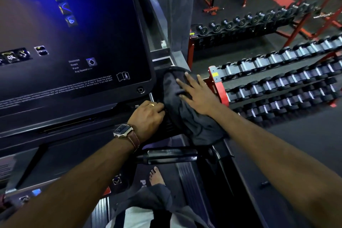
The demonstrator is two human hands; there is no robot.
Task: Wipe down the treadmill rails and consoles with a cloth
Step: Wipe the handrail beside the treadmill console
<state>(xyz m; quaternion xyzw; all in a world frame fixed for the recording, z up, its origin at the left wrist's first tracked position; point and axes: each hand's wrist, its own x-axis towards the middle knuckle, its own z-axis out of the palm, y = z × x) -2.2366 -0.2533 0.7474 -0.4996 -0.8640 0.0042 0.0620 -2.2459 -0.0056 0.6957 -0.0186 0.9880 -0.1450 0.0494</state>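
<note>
Head view: right hand [198, 94] flat, fingers spread, atop cloth [194, 124]; left hand [148, 116] grips cloth's left edge.

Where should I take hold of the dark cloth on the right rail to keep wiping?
Grip the cloth at its middle, where it drapes over the rail, coming from above on the right, where the right hand lies flat. There it wraps the rail, so curled fingers clamp both; the lower tail hangs loose.
</note>
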